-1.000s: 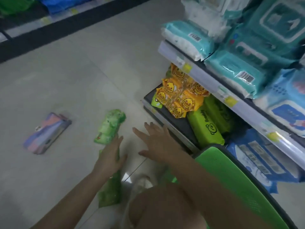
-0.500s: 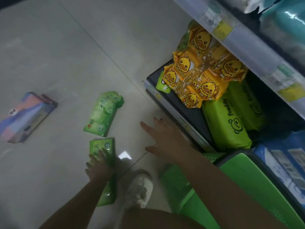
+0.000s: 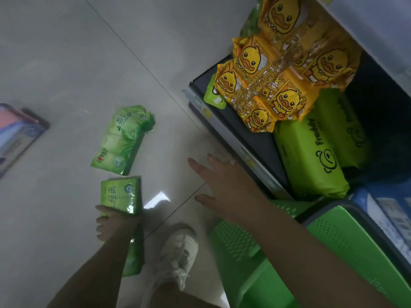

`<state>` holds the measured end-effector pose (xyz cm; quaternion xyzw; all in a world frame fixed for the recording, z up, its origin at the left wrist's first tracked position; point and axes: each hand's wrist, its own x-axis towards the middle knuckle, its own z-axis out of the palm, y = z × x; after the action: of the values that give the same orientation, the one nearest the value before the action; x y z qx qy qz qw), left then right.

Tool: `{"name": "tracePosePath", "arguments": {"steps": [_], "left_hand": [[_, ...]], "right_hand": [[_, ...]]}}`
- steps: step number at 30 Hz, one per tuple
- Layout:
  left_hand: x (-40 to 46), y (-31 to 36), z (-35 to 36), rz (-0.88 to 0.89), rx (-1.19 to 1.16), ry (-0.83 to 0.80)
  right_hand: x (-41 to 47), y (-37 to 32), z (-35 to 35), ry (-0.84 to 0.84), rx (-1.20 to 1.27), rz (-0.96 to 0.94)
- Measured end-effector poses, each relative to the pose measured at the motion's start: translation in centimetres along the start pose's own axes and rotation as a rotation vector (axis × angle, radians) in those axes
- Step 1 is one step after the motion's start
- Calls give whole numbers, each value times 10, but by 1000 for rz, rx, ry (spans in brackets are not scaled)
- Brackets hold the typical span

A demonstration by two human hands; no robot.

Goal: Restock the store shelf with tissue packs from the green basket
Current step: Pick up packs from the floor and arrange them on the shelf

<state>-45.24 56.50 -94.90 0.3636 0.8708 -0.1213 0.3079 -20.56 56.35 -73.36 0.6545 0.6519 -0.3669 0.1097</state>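
Now my left hand has closed its grip on a green tissue pack, lifted off the floor since a second ago. My right hand, fingers spread and empty, hovers beside the shelf's front edge; shelving comes next, I judge.

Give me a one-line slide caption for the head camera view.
Left hand grips a green tissue pack off the floor; right hand hovers open beside the bottom shelf.

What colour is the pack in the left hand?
Green, in the head view: pack, left hand.
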Motion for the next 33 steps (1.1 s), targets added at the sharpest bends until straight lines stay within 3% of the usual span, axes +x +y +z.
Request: {"name": "tracePosePath", "arguments": {"steps": [6,15,24,33], "left_hand": [[-15,-5,-16,123,-36,10],[-64,1,-71,567,-44,19],[-159,30,-176,1072,-140,105],[-248,64,-288,1555,-152,209]], "right_hand": [[-7,-1,-2,-20,-40,18],[-39,-19,-18,55,-26,49],[-100,-51,-77,314,26,71],[-187,-95,-154,639,462,16]]}}
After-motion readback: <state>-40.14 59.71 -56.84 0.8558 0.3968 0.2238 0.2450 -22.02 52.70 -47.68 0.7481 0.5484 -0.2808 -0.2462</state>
